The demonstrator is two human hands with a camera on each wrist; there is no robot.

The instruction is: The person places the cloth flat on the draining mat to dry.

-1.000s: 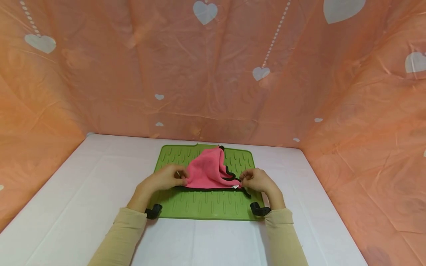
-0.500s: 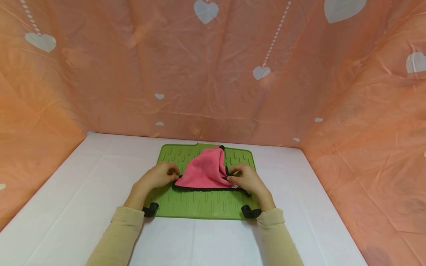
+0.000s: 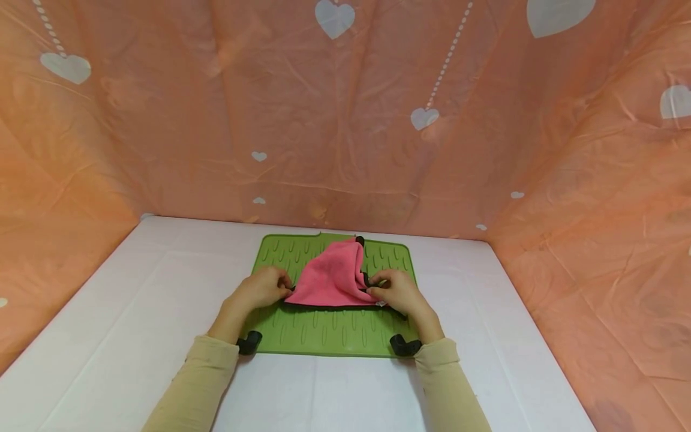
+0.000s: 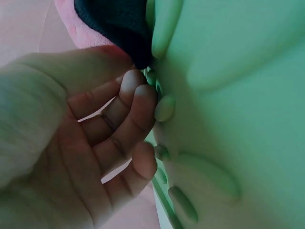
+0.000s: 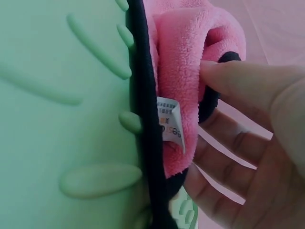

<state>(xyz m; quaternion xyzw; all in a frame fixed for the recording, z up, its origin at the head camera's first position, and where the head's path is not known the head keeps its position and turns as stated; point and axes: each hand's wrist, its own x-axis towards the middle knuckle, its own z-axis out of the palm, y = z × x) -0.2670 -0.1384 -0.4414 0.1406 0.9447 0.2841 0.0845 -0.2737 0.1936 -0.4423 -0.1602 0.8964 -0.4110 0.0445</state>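
Observation:
A pink cloth (image 3: 328, 277) with black trim lies bunched in a rough triangle on a green ribbed mat (image 3: 324, 339). At its left corner my left hand (image 3: 263, 287) pinches the black edge (image 4: 112, 28) between thumb and forefinger; the other fingers curl loosely against the mat. My right hand (image 3: 398, 291) pinches a raised fold on the cloth's right side, thumb in front and fingers behind. Close to those fingers, a white label (image 5: 170, 123) hangs from the pink pile in the right wrist view. The inside of the fold is mostly hidden.
The mat lies on a white-covered table (image 3: 162, 288). Orange curtains (image 3: 345, 120) printed with pale hearts enclose the back and both sides. Black wrist mounts (image 3: 250, 342) sit at both sleeve cuffs.
My right hand has shifted left from the cloth's right corner to the fold. My left hand moved out left to the cloth's left corner, then slightly back right. The cloth has barely shifted.

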